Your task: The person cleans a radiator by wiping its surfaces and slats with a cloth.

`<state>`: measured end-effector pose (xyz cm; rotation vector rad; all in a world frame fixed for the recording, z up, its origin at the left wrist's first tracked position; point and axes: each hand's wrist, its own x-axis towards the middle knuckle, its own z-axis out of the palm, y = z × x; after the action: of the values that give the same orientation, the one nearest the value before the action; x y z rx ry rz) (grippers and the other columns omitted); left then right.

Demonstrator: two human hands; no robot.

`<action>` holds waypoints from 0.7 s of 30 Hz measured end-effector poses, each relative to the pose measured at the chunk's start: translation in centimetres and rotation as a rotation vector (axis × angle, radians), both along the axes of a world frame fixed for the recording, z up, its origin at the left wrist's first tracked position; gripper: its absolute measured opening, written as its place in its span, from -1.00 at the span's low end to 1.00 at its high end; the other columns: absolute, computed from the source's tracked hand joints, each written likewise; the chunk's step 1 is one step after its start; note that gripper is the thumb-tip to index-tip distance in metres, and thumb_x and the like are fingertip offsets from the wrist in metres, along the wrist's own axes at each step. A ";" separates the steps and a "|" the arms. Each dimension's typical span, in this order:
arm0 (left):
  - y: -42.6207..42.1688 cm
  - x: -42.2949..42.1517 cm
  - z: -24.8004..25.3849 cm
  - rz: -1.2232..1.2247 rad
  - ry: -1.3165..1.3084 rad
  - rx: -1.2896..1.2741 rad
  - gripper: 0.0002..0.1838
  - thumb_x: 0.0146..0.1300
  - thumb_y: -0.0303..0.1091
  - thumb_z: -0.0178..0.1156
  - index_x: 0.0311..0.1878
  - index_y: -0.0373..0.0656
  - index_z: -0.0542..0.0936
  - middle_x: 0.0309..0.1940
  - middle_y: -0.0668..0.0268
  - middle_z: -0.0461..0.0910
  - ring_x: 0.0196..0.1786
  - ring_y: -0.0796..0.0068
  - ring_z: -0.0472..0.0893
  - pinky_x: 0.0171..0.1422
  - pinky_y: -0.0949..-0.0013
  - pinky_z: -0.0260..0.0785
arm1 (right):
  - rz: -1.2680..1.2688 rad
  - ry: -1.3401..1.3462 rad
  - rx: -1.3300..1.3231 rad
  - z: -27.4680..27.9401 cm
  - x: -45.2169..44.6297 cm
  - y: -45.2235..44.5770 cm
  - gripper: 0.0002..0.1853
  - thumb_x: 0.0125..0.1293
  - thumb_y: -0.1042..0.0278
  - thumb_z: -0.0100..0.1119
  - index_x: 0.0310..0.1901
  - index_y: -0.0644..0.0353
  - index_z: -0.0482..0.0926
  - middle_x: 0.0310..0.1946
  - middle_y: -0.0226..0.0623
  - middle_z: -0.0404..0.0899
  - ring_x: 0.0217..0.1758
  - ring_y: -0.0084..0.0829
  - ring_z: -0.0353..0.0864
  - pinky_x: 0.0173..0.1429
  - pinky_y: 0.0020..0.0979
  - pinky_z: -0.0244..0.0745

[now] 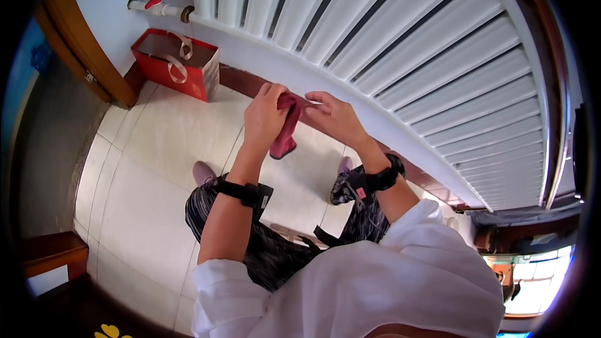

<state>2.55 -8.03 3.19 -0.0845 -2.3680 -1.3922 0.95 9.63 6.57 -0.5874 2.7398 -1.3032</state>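
A dark red cloth item (288, 130), which looks like a sock, hangs down from my left hand (265, 114). The fingers of that hand are closed round its upper end. Just to the right of the cloth is my right hand (332, 114), with thumb and fingers apart and nothing visible between them. Its fingertips point at the cloth without visibly gripping it. Black straps with small boxes go round both forearms.
A white radiator (388, 37) runs along the wall in front and to the right. On the tiled floor (150, 169) a red paper bag (188, 75) stands by the wall, below a pipe with a red valve handle (154, 0). A wooden door frame (87, 37) is at left.
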 end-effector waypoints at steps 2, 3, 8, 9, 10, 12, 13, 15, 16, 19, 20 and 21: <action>0.0 0.2 0.4 0.022 -0.038 -0.029 -0.84 0.05 -0.34 0.17 -0.26 -0.04 0.54 -0.27 0.33 0.52 -0.22 0.18 0.55 -0.21 0.24 0.38 | 0.103 -0.062 -0.030 -0.7 0.5 -0.8 -0.51 0.15 0.14 0.22 0.04 0.28 0.44 -0.23 -0.18 0.64 -0.18 -0.31 0.66 -0.04 -0.39 0.52; 0.0 0.3 0.4 -0.003 -0.017 -0.076 -0.85 0.04 -0.35 0.18 -0.27 -0.03 0.54 -0.27 0.34 0.52 -0.22 0.19 0.55 -0.21 0.25 0.38 | 0.056 -0.004 0.121 -0.7 1.2 -1.5 -0.49 0.13 0.12 0.21 0.02 0.30 0.43 -0.25 -0.17 0.64 -0.19 -0.22 0.66 -0.05 -0.35 0.51; -1.4 0.2 -0.4 -0.032 0.035 -0.238 -0.84 -0.01 -0.31 0.26 -0.32 -0.05 0.55 -0.29 0.34 0.51 -0.18 0.21 0.54 -0.19 0.24 0.40 | -0.081 0.116 0.369 -3.3 -0.4 -1.2 -0.65 0.11 0.23 0.14 -0.05 0.15 0.49 -0.36 -0.12 0.62 -0.31 -0.12 0.61 -0.19 -0.28 0.50; -1.9 0.2 -0.4 -0.048 -0.018 -0.264 -0.82 -0.02 -0.30 0.28 -0.31 -0.05 0.56 -0.27 0.33 0.53 -0.15 0.20 0.53 -0.18 0.22 0.39 | -0.034 0.046 0.319 -3.1 -1.4 -0.5 -0.70 0.14 0.26 0.10 -0.08 0.13 0.49 -0.37 -0.11 0.61 -0.32 -0.12 0.60 -0.21 -0.28 0.49; -2.4 0.3 -0.6 -0.046 -0.018 -0.265 -0.82 -0.02 -0.30 0.28 -0.31 -0.05 0.56 -0.27 0.33 0.53 -0.15 0.20 0.53 -0.18 0.22 0.39 | 0.015 -0.023 0.271 -3.0 -1.9 0.2 -0.74 0.17 0.29 0.07 -0.10 0.10 0.50 -0.39 -0.11 0.60 -0.33 -0.12 0.60 -0.22 -0.27 0.48; -2.9 0.5 -0.9 -0.154 -0.043 -0.378 -0.84 0.01 -0.31 0.23 -0.30 -0.08 0.57 -0.34 0.24 0.56 -0.19 0.14 0.55 -0.18 0.14 0.40 | -0.003 -0.070 0.209 -1.4 -1.8 0.3 -0.81 0.22 0.30 0.03 -0.16 0.12 0.51 -0.41 -0.15 0.59 -0.35 -0.12 0.58 -0.25 -0.27 0.46; -2.9 0.3 -1.0 -0.158 -0.045 -0.374 -0.84 0.01 -0.31 0.23 -0.30 -0.08 0.57 -0.34 0.24 0.56 -0.19 0.14 0.55 -0.18 0.14 0.40 | -0.018 0.019 0.168 -1.2 -2.2 0.5 -0.82 0.23 0.27 0.04 -0.19 0.13 0.52 -0.43 -0.16 0.58 -0.36 -0.13 0.58 -0.26 -0.27 0.45; -3.3 0.0 -0.3 -0.185 -0.322 -0.467 -0.77 0.00 -0.22 0.26 -0.29 -0.11 0.60 -0.39 0.17 0.60 -0.23 0.11 0.57 -0.18 0.11 0.40 | -0.014 0.226 0.150 -0.8 -3.2 1.0 -0.76 0.23 0.14 0.11 -0.29 0.14 0.56 -0.47 -0.20 0.57 -0.39 -0.19 0.58 -0.31 -0.29 0.44; -3.4 0.0 -0.3 -0.185 -0.322 -0.466 -0.77 0.00 -0.22 0.26 -0.29 -0.11 0.60 -0.39 0.17 0.60 -0.23 0.11 0.57 -0.18 0.11 0.40 | -0.013 0.226 0.150 -0.5 -3.5 1.3 -0.76 0.23 0.14 0.11 -0.29 0.14 0.56 -0.47 -0.20 0.57 -0.39 -0.19 0.58 -0.31 -0.29 0.44; -3.5 -0.3 -0.1 -0.197 -0.343 -0.429 -0.69 -0.03 -0.10 0.27 -0.30 -0.13 0.61 -0.43 0.13 0.61 -0.28 0.09 0.59 -0.18 0.12 0.40 | -0.009 0.294 0.467 1.6 -4.4 2.5 -0.67 0.13 -0.02 0.21 -0.35 0.11 0.58 -0.52 -0.26 0.58 -0.41 -0.22 0.59 -0.35 -0.30 0.45; -3.4 -0.4 -0.2 -0.188 -0.371 -0.411 -0.67 -0.02 -0.06 0.26 -0.31 -0.13 0.61 -0.43 0.13 0.61 -0.28 0.09 0.59 -0.18 0.13 0.40 | -0.011 0.297 0.468 2.0 -4.5 2.7 -0.67 0.13 -0.02 0.21 -0.35 0.11 0.58 -0.52 -0.26 0.58 -0.41 -0.22 0.59 -0.35 -0.30 0.45; -3.3 -0.5 -0.2 -0.180 -0.398 -0.393 -0.64 -0.01 -0.02 0.25 -0.32 -0.13 0.61 -0.43 0.12 0.61 -0.28 0.09 0.59 -0.18 0.13 0.40 | -0.036 0.292 0.514 2.3 -4.7 2.9 -0.67 0.12 -0.02 0.22 -0.35 0.11 0.58 -0.52 -0.26 0.58 -0.40 -0.22 0.60 -0.34 -0.30 0.46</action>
<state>2.03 -11.29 2.97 -0.1416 -3.0108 -1.0720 -3.72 12.49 8.91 -0.7209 3.1465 -0.4971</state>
